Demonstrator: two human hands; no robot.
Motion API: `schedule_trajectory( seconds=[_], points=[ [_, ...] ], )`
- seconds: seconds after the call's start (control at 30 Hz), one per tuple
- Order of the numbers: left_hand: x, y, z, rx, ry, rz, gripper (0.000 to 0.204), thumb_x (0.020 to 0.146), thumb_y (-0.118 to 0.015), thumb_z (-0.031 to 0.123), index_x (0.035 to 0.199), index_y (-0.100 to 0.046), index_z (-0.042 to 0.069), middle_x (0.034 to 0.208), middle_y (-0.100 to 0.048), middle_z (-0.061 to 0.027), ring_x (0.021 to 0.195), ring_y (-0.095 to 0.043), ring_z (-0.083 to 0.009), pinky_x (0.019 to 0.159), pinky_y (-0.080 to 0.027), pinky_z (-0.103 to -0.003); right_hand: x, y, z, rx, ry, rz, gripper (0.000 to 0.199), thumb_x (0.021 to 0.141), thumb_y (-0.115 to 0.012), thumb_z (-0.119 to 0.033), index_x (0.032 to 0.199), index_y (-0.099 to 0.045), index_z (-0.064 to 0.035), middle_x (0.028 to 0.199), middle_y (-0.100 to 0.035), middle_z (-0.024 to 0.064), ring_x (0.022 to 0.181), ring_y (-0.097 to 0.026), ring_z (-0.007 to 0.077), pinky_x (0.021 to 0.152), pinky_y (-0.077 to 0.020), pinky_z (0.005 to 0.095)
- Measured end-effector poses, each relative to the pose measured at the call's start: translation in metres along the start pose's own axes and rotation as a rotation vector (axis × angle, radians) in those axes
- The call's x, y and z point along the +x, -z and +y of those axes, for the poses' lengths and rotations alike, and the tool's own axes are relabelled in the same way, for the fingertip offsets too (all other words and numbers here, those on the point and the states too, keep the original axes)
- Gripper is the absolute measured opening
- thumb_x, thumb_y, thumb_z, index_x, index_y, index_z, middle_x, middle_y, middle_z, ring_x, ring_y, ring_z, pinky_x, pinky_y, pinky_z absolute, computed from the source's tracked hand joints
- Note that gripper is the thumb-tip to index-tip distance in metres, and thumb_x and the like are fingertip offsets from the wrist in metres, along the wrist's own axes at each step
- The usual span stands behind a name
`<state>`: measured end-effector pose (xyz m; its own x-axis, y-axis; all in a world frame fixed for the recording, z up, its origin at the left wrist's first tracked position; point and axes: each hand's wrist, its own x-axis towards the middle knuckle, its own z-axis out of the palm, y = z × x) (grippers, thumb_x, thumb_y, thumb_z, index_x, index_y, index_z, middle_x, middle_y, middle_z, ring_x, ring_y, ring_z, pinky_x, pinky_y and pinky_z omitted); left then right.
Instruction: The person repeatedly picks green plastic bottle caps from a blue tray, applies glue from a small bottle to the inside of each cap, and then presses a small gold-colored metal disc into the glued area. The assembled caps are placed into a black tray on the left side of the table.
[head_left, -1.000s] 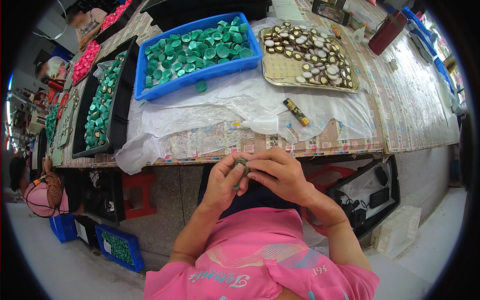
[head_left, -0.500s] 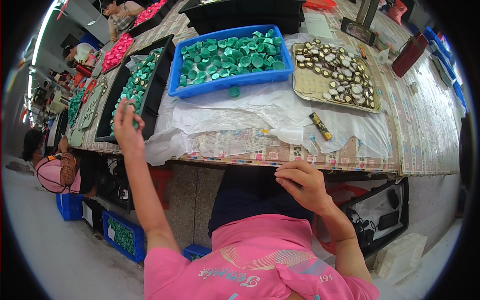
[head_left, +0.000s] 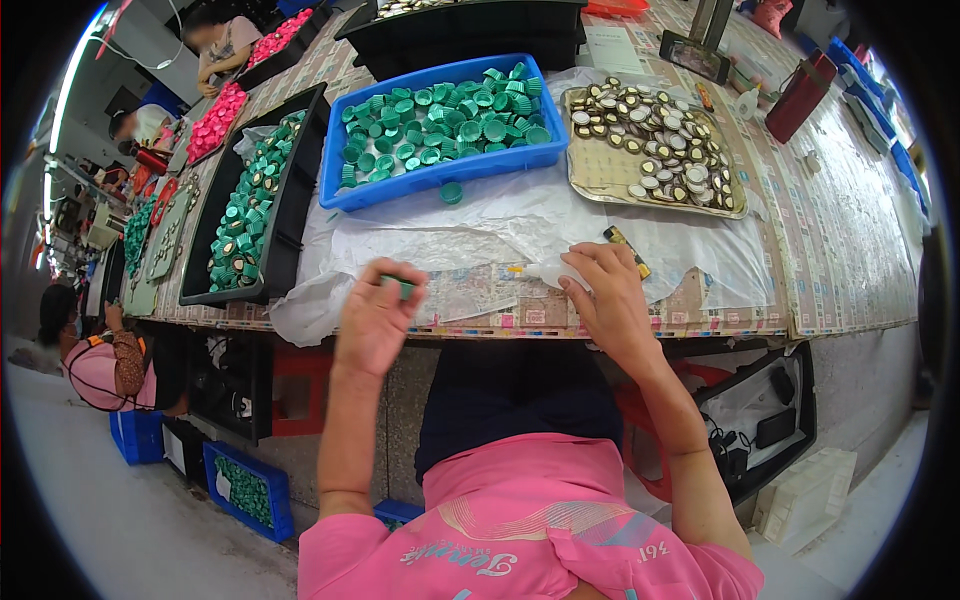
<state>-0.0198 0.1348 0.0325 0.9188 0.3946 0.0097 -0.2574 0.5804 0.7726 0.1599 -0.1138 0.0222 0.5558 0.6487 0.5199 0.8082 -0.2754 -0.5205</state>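
My left hand point(head_left: 378, 318) is raised over the table's front edge, its fingers closed on a small green fluted cup point(head_left: 399, 286). A white squeeze bottle point(head_left: 544, 272) with a yellow tip lies on the table, with the thumb and fingers of my right hand point(head_left: 612, 300) closed round its wide end. Just beyond that hand is a dark, gold-patterned tube point(head_left: 626, 250), partly covered by the fingers. One loose green cup point(head_left: 451, 192) sits in front of a blue tray point(head_left: 440, 178) full of similar cups.
To the right stands a metal tray point(head_left: 600, 188) of small round cream-and-dark pieces. A black crate point(head_left: 292, 228) at left holds green cups with pale centres. White sheeting point(head_left: 400, 232) covers part of the table. Other people work at far left; a red box point(head_left: 801, 96) stands at right.
My left hand has come right and nearer from the black crate, now with a green cup. My right hand has moved forward from the table's edge and closed on the squeeze bottle.
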Motion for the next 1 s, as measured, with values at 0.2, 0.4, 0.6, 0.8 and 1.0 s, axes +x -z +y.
schedule_trajectory(
  seconds=[0.2,0.4,0.6,0.8,1.0],
  points=[
    [-0.007,-0.035,-0.045,-0.229,0.09,-0.077,0.041,0.094,-0.055,0.009,0.132,-0.044,-0.001,0.13,-0.051,-0.0193,0.127,-0.047,-0.0338,0.099,-0.051,-0.033,0.007,0.004,-0.003,-0.034,-0.092,-0.104,0.034,0.077,-0.073,-0.019,0.105,-0.064,-0.0009,0.101,-0.06,0.0137,0.095,-0.051,0.0337,0.085,-0.0425,0.0411],
    [-0.016,-0.033,-0.064,-0.625,0.256,-0.21,0.044,0.098,-0.048,0.015,0.139,-0.038,0.002,0.134,-0.048,-0.0188,0.124,-0.049,-0.0331,0.094,-0.055,-0.035,0.005,0.005,0.011,0.063,-0.208,-0.232,0.041,0.073,-0.077,-0.022,0.104,-0.064,-0.0008,0.098,-0.06,0.0138,0.093,-0.053,0.0336,0.085,-0.043,0.0419],
    [-0.025,-0.035,-0.076,-0.649,0.289,-0.135,0.046,0.099,-0.046,0.015,0.142,-0.033,0.003,0.133,-0.049,-0.0188,0.123,-0.05,-0.0321,0.093,-0.055,-0.035,-0.006,0.011,0.002,0.225,-0.269,-0.103,0.038,0.07,-0.08,-0.015,0.101,-0.063,-0.0011,0.095,-0.06,0.0111,0.083,-0.059,0.0278,0.073,-0.0477,0.0359],
    [-0.028,-0.059,-0.072,-0.434,0.291,0.032,0.046,0.096,-0.051,0.009,0.138,-0.036,-0.003,0.131,-0.051,-0.0185,0.12,-0.055,-0.0251,0.098,-0.051,-0.028,-0.025,0.031,-0.021,0.504,-0.328,-0.003,0.033,0.071,-0.081,-0.011,0.097,-0.062,-0.0007,0.091,-0.06,0.0072,0.081,-0.058,0.0185,0.071,-0.0469,0.0286],
    [-0.028,-0.062,-0.079,-0.334,0.289,-0.02,0.05,0.096,-0.052,0.01,0.14,-0.032,-0.003,0.131,-0.05,-0.0175,0.121,-0.053,-0.0266,0.1,-0.05,-0.034,-0.033,0.034,-0.037,0.471,-0.174,0.095,0.038,0.066,-0.085,-0.016,0.095,-0.064,-0.004,0.086,-0.062,0.0074,0.074,-0.06,0.0209,0.064,-0.0467,0.0298]
  ],
)
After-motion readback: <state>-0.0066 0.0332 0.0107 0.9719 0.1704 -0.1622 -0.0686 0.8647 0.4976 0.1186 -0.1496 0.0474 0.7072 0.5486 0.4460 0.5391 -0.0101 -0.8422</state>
